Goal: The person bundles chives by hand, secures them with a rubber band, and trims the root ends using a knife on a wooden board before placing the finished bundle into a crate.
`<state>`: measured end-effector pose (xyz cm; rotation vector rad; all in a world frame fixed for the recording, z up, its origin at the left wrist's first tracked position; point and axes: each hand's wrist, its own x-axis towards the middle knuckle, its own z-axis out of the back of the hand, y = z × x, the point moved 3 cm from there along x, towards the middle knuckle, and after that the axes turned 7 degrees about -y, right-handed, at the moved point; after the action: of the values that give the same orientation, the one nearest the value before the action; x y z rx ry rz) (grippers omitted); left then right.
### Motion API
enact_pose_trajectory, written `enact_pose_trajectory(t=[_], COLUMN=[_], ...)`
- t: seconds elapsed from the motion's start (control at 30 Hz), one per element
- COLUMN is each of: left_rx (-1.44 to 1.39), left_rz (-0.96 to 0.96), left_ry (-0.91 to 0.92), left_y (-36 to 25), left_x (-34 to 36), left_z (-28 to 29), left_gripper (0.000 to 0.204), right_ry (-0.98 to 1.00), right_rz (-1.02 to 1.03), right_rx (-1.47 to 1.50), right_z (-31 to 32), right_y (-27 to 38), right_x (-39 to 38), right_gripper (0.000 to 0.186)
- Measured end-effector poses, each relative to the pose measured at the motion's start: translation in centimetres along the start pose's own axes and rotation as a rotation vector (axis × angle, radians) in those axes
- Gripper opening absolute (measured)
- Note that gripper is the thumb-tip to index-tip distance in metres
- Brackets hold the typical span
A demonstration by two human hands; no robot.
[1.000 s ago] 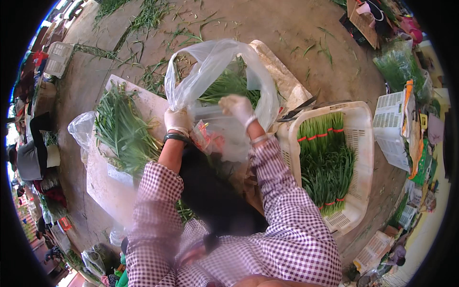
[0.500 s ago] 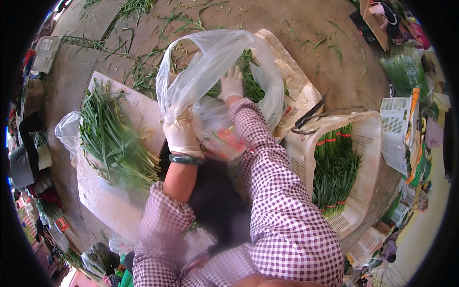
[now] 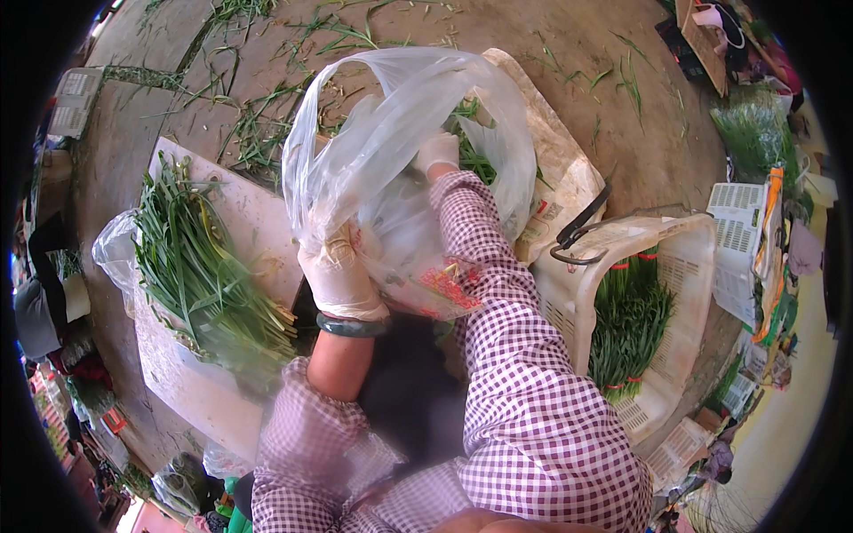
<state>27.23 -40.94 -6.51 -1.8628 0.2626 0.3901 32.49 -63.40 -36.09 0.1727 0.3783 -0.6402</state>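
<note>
My left hand (image 3: 339,280), in a white glove with a dark bangle at the wrist, grips the gathered side of a clear plastic bag (image 3: 391,84). The bag stands open in a wide loop and has red print low down. My right hand (image 3: 440,153), also gloved, reaches through the loop to the far side. Its fingers are curled in at the long green chives (image 3: 478,162) there, partly veiled by the plastic. Left of the bag, a loose heap of chives (image 3: 200,262) with pale stems lies on a white board (image 3: 178,386).
At right a white plastic crate (image 3: 689,311) holds chive bundles (image 3: 633,324) tied with red bands. A dark strap (image 3: 582,222) lies by its rim. A pale woven sack (image 3: 560,151) spreads beyond the bag. Leaf scraps (image 3: 258,133) litter the floor. More crates (image 3: 736,240) stand far right.
My right hand's fingers, spread flat over the chives before, are now curled in, and the hand has drawn slightly nearer. The bag's loop has shifted a little; my left hand keeps its hold.
</note>
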Motion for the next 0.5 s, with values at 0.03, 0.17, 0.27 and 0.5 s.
enact_pose_trajectory(t=[0.03, 0.17, 0.27, 0.5], left_rx=[0.0, 0.03, 0.168, 0.39], left_rz=[-0.006, 0.009, 0.05, -0.264], left_ry=[0.006, 0.031, 0.072, 0.2], left_y=[0.0, 0.3, -0.7, -6.2], left_x=[0.0, 1.1, 1.5, 4.6], left_z=[0.0, 1.7, 1.1, -0.2], left_gripper=[0.031, 0.027, 0.026, 0.026], right_ry=[0.008, 0.056, -0.024, 0.037], right_rz=[0.01, 0.038, 0.088, 0.235], right_rx=[0.032, 0.262, 0.447, 0.985], right_z=[-0.5, -0.2, -3.8, 2.0], right_y=[-0.5, -0.6, -3.4, -5.4], right_x=[0.9, 1.7, 3.1, -7.6], right_gripper=[0.102, 0.084, 0.08, 0.079])
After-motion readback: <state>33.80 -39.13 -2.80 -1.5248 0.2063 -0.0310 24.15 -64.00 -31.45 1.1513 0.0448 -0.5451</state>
